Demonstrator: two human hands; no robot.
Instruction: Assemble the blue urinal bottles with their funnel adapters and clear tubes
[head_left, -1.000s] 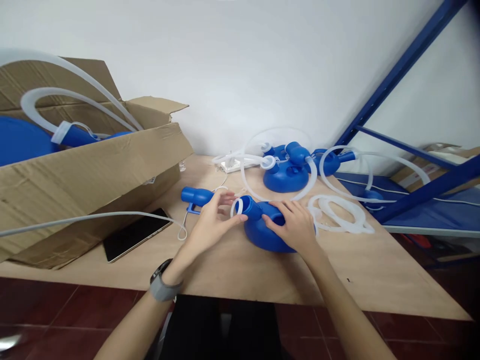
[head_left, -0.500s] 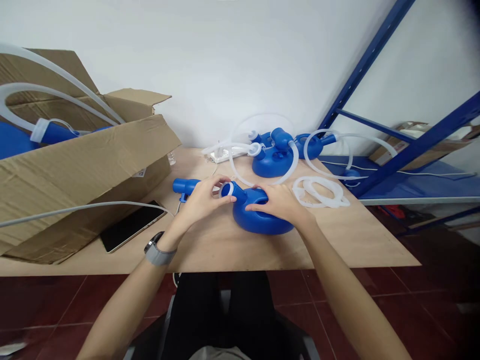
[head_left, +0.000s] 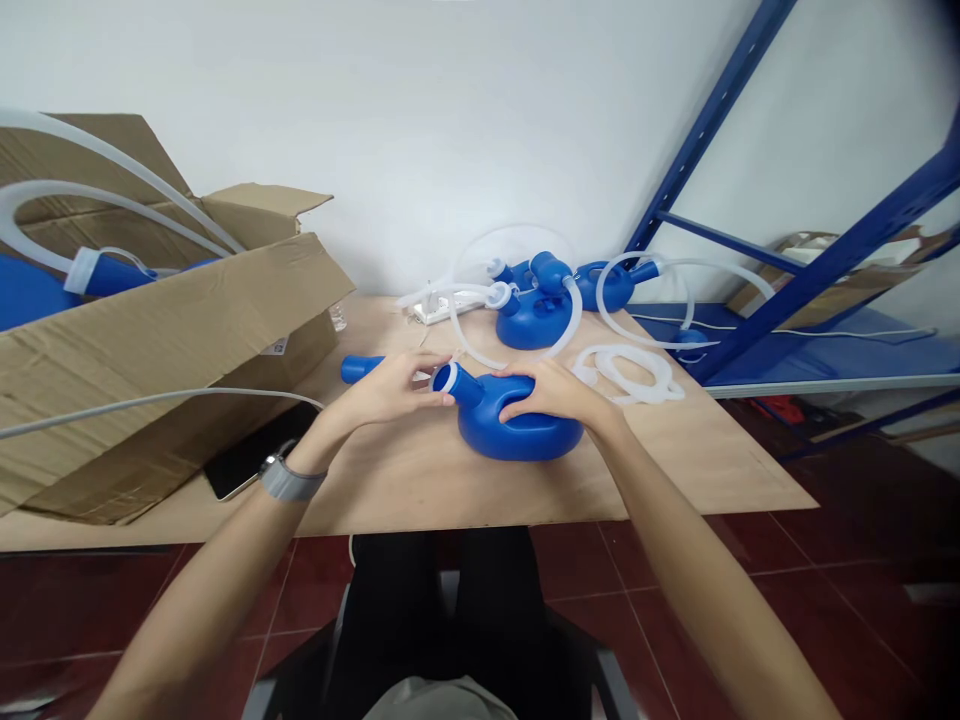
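A blue plastic vessel [head_left: 517, 432] with an angled neck lies on the wooden table [head_left: 675, 470]. My right hand [head_left: 551, 393] rests on top of its body and holds it down. My left hand [head_left: 390, 385] grips the white ring [head_left: 442, 378] at the mouth of the neck, fingers curled around it. A loose blue tube piece [head_left: 356, 368] lies just behind my left hand. A grey watch sits on my left wrist.
An open cardboard box [head_left: 165, 340] with blue parts and white tubing fills the left. A dark phone [head_left: 251, 462] lies by it. More blue vessels [head_left: 536, 310] and coiled white tubing [head_left: 626, 372] sit behind. A blue metal rack [head_left: 757, 300] stands right.
The view has pulled back and tilted down, showing my lap and the floor. My left hand has closed more tightly on the neck's white ring; my right hand stays on the vessel.
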